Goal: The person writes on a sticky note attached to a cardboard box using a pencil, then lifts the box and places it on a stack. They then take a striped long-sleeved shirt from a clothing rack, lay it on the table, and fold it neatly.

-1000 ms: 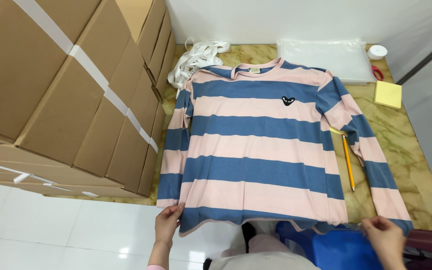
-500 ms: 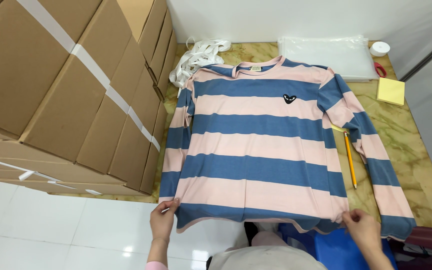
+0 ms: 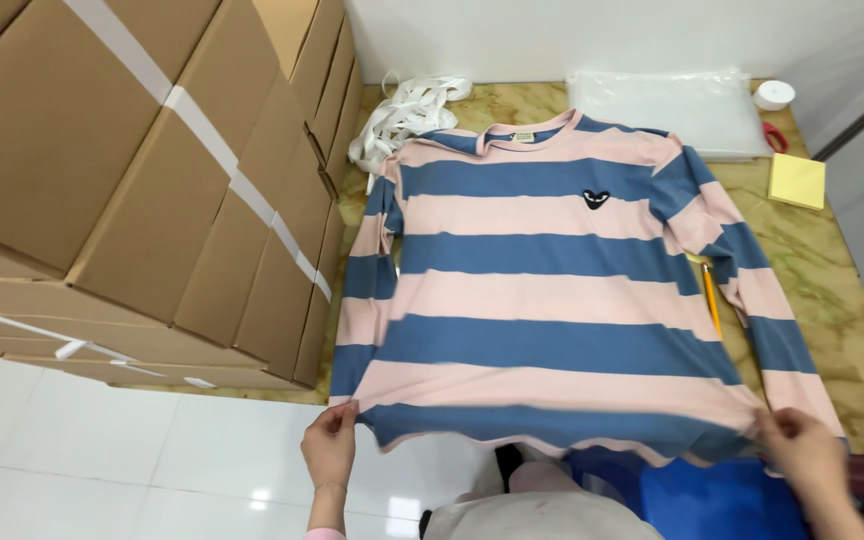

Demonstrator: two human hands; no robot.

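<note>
Lying under the striped shirt, hiding most of the marble tabletop and all but a strip of a yellow pencil. Running out of the picture at the top and left, a stack of cardboard boxes. Showing only partly beside the clear plastic bags, something red, too small to identify. Getting cut off by the bottom edge, the right hand and a blue object. Blurring along the shirt's hem near the left hand.
</note>
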